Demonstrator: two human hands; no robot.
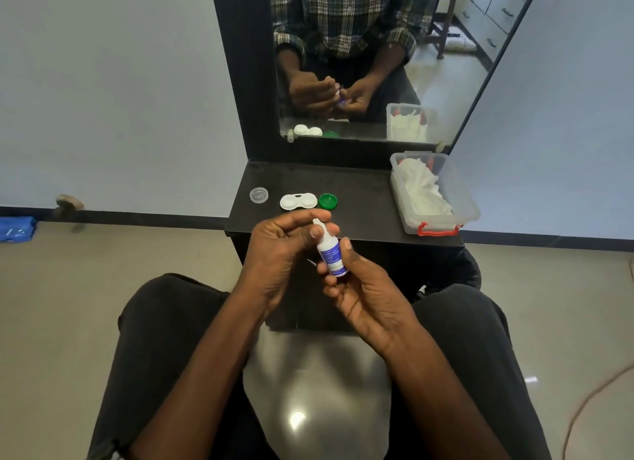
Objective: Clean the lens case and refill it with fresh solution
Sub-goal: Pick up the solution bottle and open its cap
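Fingers of my right hand pinch the small white bottle with a blue label upright, so nothing spills. My left hand curls round its tip, maybe twisting. The open white plastic lens case waits near the black shelf's front edge.

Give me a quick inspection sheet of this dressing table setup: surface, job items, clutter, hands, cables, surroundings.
Surface: dark shelf below a mirror.
Job's things: white lens case lying open on the shelf; green cap just to its right; clear cap apart at its left; solution bottle held above the shelf's front edge.
Clutter: clear plastic box with white tissues, red latch.
Grippers: right hand grips the bottle body; left hand pinches at its nozzle.
Cables: thin orange cord on the floor.
Surroundings: pale walls, glossy tiled floor, blue object at far left.
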